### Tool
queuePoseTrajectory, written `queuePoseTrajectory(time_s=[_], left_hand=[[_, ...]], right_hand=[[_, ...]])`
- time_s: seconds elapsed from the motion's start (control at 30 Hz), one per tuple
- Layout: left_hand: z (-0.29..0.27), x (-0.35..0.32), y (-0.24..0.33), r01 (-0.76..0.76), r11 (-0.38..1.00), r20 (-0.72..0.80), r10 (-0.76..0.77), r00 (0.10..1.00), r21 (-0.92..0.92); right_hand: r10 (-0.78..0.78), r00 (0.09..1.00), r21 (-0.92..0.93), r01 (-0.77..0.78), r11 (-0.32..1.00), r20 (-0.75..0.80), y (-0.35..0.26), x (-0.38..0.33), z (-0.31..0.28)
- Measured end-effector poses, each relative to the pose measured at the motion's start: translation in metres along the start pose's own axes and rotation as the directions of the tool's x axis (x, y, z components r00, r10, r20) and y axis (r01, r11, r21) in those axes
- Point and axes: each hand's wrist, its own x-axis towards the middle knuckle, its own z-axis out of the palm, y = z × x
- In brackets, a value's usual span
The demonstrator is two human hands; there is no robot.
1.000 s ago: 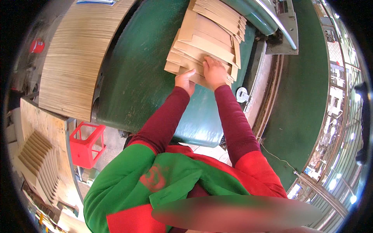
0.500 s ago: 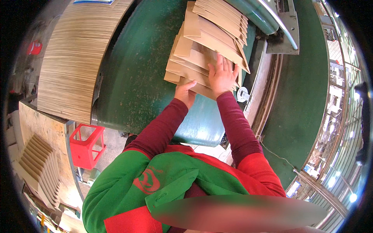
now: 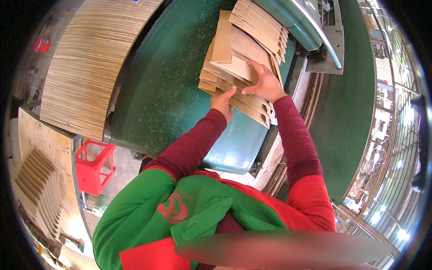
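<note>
A loose pile of flat brown cardboard blanks (image 3: 234, 67) lies fanned out on a green conveyor belt (image 3: 166, 90). My left hand (image 3: 222, 102) grips the near lower edge of the pile, fingers tucked under it. My right hand (image 3: 265, 83) lies on top of the pile's right part, fingers spread and pressing down on the sheets. Both forearms wear dark red sleeves. More blanks (image 3: 261, 22) overlap toward the machine at the top.
A tall stack of cardboard sheets (image 3: 90, 63) stands at the left of the belt. A red plastic stool (image 3: 92, 166) sits on the floor below it. Further cardboard stacks (image 3: 38, 189) lie at the lower left. A metal machine frame (image 3: 324, 40) borders the belt at the right.
The pile has slid farther up the belt with both hands on it. A top sheet now sticks out to the upper left. My right hand has moved higher on the pile.
</note>
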Motion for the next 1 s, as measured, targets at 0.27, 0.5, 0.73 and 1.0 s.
queuePoseTrajectory(time_s=[0.27,0.5,0.73,1.0], left_hand=[[0.011,-0.004,-0.008,-0.049,0.999,-0.323,0.050,0.945,0.010],[0.012,-0.001,-0.006,-0.040,0.999,-0.231,0.040,0.972,0.007],[0.039,-0.008,0.002,0.007,0.985,0.040,0.000,0.999,-0.174],[0.031,-0.009,0.006,0.208,0.919,0.206,-0.145,0.968,-0.334]], right_hand=[[-0.193,0.959,-0.290,0.128,0.948,-0.207,-0.027,-0.044,-0.009],[-0.154,0.915,-0.114,0.120,0.986,-0.372,-0.026,-0.058,-0.044],[0.321,0.931,0.355,-0.244,0.902,-0.176,-0.023,-0.066,-0.190],[0.420,0.755,0.321,-0.288,0.902,-0.504,-0.059,-0.110,-0.265]])
